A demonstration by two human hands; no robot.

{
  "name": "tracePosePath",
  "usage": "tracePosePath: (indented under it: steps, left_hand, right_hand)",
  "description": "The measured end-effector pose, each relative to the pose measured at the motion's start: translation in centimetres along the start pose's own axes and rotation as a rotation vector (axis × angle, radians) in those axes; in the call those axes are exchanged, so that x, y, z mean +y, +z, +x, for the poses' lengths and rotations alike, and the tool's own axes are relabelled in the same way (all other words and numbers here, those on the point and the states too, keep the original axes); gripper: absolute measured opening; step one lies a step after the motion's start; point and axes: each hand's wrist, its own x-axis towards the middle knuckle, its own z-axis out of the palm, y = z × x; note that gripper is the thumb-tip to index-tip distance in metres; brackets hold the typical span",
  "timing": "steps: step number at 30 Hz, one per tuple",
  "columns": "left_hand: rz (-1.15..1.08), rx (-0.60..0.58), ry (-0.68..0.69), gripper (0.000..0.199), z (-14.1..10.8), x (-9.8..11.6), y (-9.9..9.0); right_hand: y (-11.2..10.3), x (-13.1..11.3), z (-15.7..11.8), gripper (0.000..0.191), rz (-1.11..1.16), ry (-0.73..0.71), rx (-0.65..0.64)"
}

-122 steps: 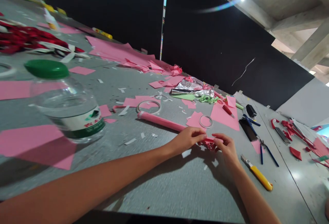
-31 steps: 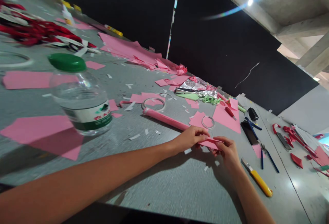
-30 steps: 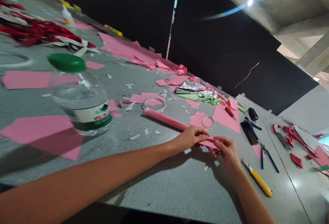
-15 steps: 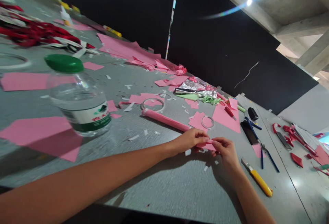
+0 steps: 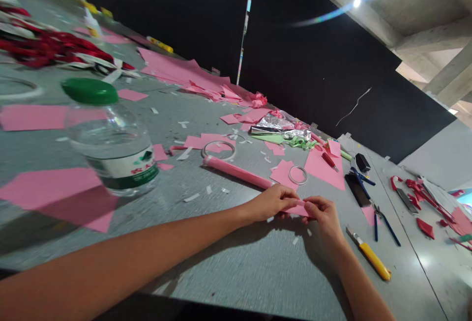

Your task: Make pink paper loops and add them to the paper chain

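Observation:
A small piece of pink paper (image 5: 299, 208) is pinched between my two hands, low over the grey table. My left hand (image 5: 275, 201) grips its left end, fingers closed, while my right hand (image 5: 324, 214) holds the right end between thumb and fingers. Just behind my left hand lies a long pink roll (image 5: 238, 172), slanting away to the left. A thin ring (image 5: 298, 175) rests on a pink sheet (image 5: 283, 169) beyond my hands. The undersides of my fingers are partly hidden.
At the left stands a green-capped bottle (image 5: 110, 139). To the right lie a yellow cutter (image 5: 374, 260), blue-handled pliers (image 5: 385, 222) and a black phone (image 5: 357, 190). Farther back are pink scraps, foil (image 5: 273, 122) and green strips (image 5: 300, 142). A black panel (image 5: 313, 65) rises behind the table.
The pink piece sits slightly differently between my fingers, with its right part a little lower. Both hands have kept nearly the same place and grip.

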Motion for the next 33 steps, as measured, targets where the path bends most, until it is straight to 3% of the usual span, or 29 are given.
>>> tracePosePath:
  steps: [14,21,33]
  left_hand:
    - [0.197,0.029,0.102,0.038,-0.7,1.3,0.3]
    - [0.061,-0.097,-0.031,0.053,-0.7,1.0,0.2]
    - [0.167,-0.061,0.011,0.047,-1.1,1.5,0.3]
  right_hand:
    - [0.5,-0.1,-0.2,0.035,-0.079,0.006,-0.007]
    - [0.5,-0.2,-0.1,0.038,-0.092,0.017,0.001]
    - [0.1,-0.1,0.2,0.036,-0.11,0.015,-0.04]
